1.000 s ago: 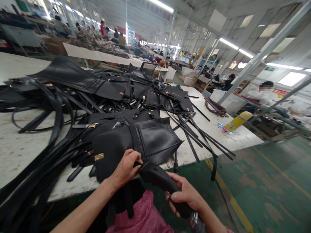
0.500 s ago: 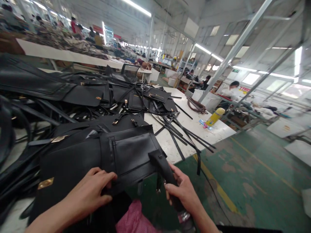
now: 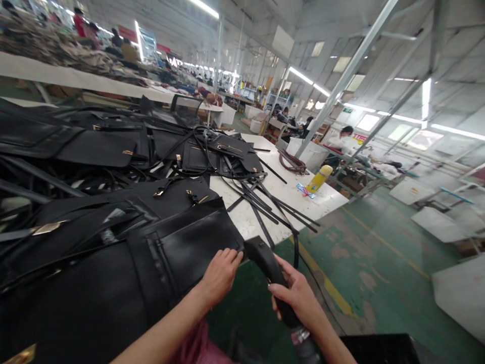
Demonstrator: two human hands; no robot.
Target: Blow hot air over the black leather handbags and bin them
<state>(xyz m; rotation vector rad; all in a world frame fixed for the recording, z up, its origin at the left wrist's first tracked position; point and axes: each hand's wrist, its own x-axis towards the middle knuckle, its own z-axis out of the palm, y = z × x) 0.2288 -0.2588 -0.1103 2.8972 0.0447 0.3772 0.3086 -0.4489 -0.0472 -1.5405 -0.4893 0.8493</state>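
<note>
My right hand [image 3: 297,293] is wrapped round the handle of a black handheld tool [image 3: 265,258], with a hose at its lower end. The tool's flat head is beside the right edge of a black leather bag piece [image 3: 197,237]. With its fingers curled together, my left hand [image 3: 223,273] grips that piece at its lower right edge, just left of the tool's head. A large black panel [image 3: 83,298] of the same work stretches to the lower left, with gold metal at its corner.
More black bags [image 3: 102,146] and loose straps [image 3: 261,202] lie on the white table [image 3: 329,202]. A yellow bottle [image 3: 319,179] and coiled brown straps [image 3: 291,162] are near its far right end. People sit at benches beyond.
My left hand has moved right along the bag piece to its edge and closed there. The bag piece has shifted left in view, and the tool's head is now beside its edge.
</note>
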